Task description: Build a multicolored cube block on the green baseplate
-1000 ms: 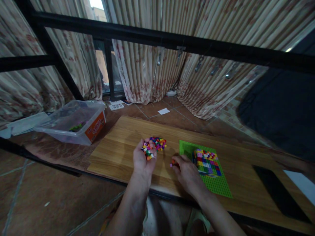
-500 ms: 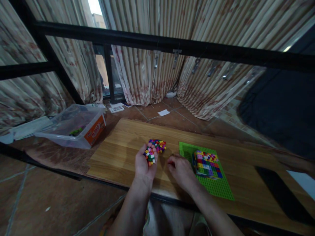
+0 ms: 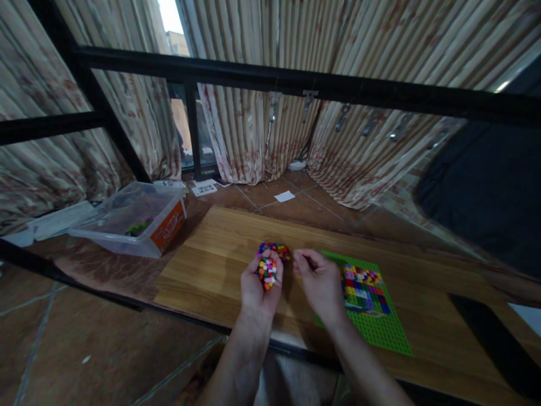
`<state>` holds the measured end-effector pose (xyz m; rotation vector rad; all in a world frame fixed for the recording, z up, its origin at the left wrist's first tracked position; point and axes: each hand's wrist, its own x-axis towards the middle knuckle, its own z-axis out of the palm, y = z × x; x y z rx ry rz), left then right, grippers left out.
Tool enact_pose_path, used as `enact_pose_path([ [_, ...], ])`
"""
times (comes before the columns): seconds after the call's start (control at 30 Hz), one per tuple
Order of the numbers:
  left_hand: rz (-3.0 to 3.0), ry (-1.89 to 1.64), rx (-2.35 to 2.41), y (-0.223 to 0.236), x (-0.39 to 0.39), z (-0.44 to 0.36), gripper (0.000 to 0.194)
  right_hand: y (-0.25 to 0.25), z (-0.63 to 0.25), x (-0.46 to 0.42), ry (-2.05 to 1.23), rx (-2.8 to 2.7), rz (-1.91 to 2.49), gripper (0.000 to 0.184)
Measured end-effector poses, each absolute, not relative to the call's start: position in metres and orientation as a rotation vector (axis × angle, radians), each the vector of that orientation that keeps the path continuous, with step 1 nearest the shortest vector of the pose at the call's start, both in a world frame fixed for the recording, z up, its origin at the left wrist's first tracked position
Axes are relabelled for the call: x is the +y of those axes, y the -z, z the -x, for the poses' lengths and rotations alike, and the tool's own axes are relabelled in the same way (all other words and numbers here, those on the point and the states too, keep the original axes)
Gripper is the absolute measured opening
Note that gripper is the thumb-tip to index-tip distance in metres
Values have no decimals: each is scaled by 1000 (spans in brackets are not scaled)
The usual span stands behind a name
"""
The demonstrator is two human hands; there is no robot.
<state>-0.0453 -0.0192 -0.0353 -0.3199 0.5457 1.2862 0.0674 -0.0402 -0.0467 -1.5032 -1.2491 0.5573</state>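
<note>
Well to the left of your left hand [image 3: 256,288], a clear plastic box [image 3: 137,245] is sitting with some green pieces inside. That hand is facing palm up, cupping loose bricks [image 3: 267,272] in its unclosed palm, presumably keeping them handy for your other fingers. Just beyond it, a brick pile [image 3: 279,250] is lying on the wooden table [image 3: 198,265]. Your right hand [image 3: 323,283] is hovering just beside, thumb and fingers coming together (whether they are hiding a brick, I cannot tell). Immediately right of it, a brick block [image 3: 366,288] is standing on the green baseplate [image 3: 386,335], which is probably steadying it. Compared with half a second ago, your right fingertips are hovering closer to your left palm and farther from the baseplate.
</note>
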Motion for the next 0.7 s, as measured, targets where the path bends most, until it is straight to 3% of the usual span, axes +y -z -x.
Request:
enact_pose_path([
  [0.13, 351, -1236, 554, 29, -16, 57, 21, 70, -81, -22, -304, -1583, 1775, 19],
  [0.47, 262, -1142, 468, 27, -10, 64, 27, 70, -75, -14, -335, -1647, 1863, 16],
  [0.7, 226, -1098, 481, 21, -6, 53, 24, 47, -106, -88, -702, -1284, 1566, 16],
])
